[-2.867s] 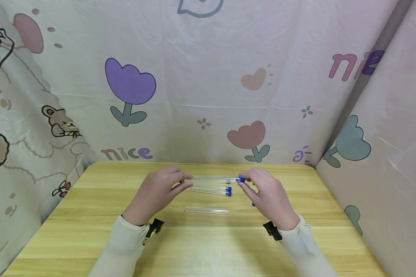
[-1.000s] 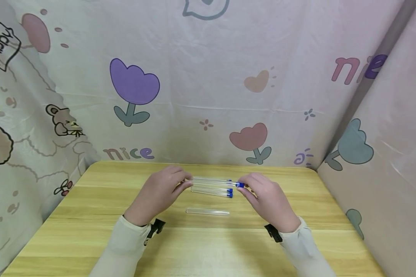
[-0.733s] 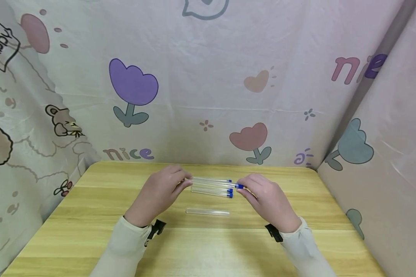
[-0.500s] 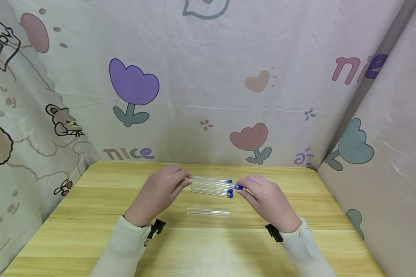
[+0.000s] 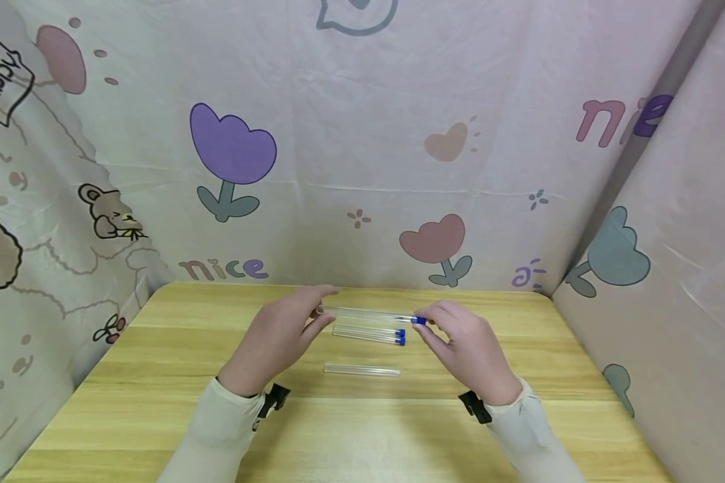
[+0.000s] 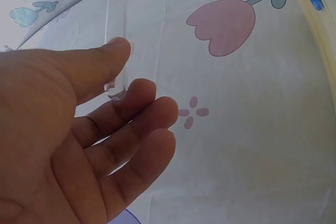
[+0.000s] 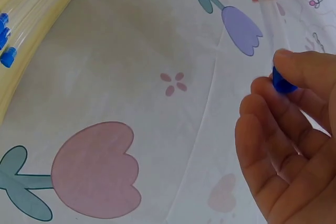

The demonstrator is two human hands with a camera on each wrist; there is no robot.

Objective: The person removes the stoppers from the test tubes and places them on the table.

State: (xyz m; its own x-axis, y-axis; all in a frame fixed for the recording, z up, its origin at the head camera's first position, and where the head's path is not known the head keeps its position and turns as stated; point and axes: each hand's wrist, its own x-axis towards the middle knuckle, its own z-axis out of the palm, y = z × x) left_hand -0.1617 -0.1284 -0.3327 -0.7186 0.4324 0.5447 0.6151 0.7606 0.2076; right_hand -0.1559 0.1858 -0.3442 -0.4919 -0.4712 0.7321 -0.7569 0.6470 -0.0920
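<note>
- Left hand [image 5: 278, 335] pinches the clear tube's [image 5: 368, 314] closed end; right hand [image 5: 465, 342] pinches its blue cap [image 5: 420, 320], above the counter's [image 5: 157, 402] far edge.
- Two capped tubes [image 5: 368, 334] lie finished; one uncapped tube [image 5: 361, 369] remains.

Blue cap [image 7: 283, 83] mostly hidden by right-hand fingers [image 7: 302, 72].

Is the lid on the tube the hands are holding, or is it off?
On. The blue cap sits on the right end of the clear tube, pinched by the right hand; the left hand holds the other end.
</note>
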